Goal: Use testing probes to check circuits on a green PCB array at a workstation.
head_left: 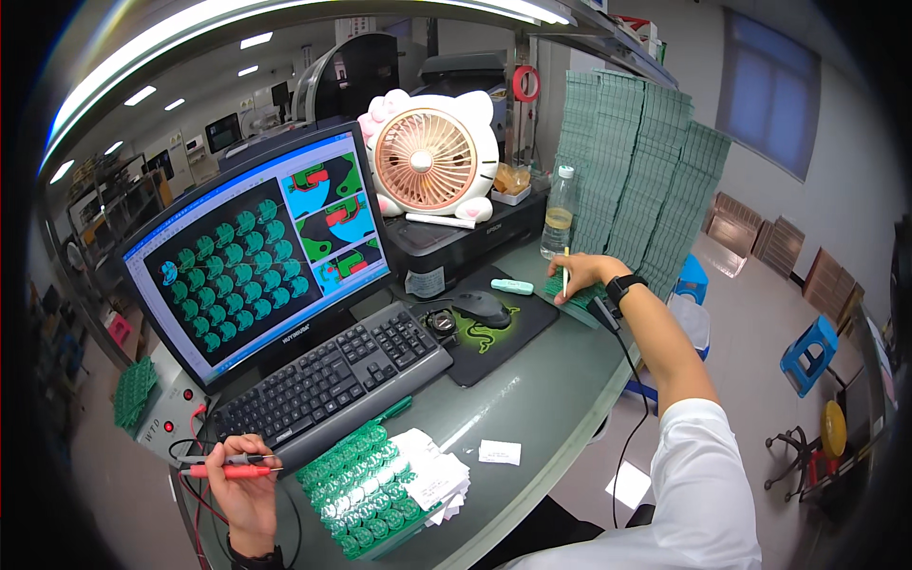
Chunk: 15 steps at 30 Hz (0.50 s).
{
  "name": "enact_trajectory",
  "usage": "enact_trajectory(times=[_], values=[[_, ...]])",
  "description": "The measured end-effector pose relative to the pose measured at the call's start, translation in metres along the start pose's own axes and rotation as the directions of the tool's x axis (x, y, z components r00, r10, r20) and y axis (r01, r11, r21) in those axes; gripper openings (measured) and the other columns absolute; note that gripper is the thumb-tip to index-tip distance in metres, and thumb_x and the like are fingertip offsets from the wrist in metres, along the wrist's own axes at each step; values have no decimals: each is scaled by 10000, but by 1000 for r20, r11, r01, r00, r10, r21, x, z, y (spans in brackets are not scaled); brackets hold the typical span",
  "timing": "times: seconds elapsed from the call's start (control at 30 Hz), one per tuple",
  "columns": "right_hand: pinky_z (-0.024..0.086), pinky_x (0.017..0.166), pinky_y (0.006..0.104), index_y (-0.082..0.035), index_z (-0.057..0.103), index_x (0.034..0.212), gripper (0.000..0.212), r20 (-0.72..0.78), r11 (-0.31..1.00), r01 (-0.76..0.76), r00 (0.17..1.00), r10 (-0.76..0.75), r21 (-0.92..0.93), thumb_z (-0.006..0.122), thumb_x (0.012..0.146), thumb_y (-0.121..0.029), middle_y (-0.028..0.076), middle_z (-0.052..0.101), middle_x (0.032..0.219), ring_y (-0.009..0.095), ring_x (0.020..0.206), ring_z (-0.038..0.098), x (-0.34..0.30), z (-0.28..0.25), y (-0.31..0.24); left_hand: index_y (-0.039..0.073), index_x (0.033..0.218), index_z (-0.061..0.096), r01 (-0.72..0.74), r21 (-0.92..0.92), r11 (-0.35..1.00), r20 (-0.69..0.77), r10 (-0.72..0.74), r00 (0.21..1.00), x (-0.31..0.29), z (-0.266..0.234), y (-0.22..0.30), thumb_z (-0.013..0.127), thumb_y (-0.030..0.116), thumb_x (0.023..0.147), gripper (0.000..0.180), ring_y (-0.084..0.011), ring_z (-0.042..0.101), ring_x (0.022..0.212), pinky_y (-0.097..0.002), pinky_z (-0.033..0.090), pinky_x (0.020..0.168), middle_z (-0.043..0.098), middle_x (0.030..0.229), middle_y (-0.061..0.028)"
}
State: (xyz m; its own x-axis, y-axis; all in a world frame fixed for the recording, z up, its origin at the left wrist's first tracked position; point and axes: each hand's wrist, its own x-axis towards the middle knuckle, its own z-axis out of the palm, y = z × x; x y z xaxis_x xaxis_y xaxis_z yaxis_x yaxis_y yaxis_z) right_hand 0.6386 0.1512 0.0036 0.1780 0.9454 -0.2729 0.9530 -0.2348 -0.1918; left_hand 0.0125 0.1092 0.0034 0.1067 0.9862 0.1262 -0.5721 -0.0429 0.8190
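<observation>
My left hand (242,489), at the lower left beside the keyboard, is closed around a red test probe (228,472) and a grey test probe (249,459), their tips pointing right. To its right lies a stack of green circuit board panels (351,489) with round units, partly covered by white paper slips (435,470). My right hand (591,274) reaches to the far right side of the desk, its fingers closed on a slim pale pen-like stick (566,269). Beneath those fingers is a green board (554,287); whether they also grip it, I cannot tell.
A monitor (256,256), keyboard (332,375) and mouse (482,309) on its mat occupy the desk. Behind them stand a printer (475,233) with a fan (425,160), a bottle (558,223) and tall green board stacks (627,161). A black cord (635,427) hangs below my right wrist.
</observation>
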Motion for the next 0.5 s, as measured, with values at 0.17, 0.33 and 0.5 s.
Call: enact_trajectory(times=[0.17,0.33,0.5], values=[[375,1021,455,-169,477,1308,857,-59,1000,19,998,-19,14,827,622,-544,189,508,1294,365,1272,422,-7,3,3,49,817,512,0,-2,1000,6,0,1000,0,-1,-2,412,365,957,359,-180,547,703,-329,472,687,530,853,-84],[335,1068,482,-189,415,1384,948,-223,987,104,972,-75,123,828,614,-556,224,436,1370,378,1323,368,-20,9,11,47,814,513,-13,5,1000,11,13,1000,-1,-1,4,410,363,961,363,-178,545,723,-324,465,687,533,860,-90],[327,1074,484,-188,377,1410,1001,-144,995,21,990,-6,99,845,596,-535,259,418,1363,412,1309,372,-36,14,16,44,824,523,0,12,1000,16,-1,1000,-1,2,3,410,367,962,369,-177,547,720,-316,462,687,539,870,-91]])
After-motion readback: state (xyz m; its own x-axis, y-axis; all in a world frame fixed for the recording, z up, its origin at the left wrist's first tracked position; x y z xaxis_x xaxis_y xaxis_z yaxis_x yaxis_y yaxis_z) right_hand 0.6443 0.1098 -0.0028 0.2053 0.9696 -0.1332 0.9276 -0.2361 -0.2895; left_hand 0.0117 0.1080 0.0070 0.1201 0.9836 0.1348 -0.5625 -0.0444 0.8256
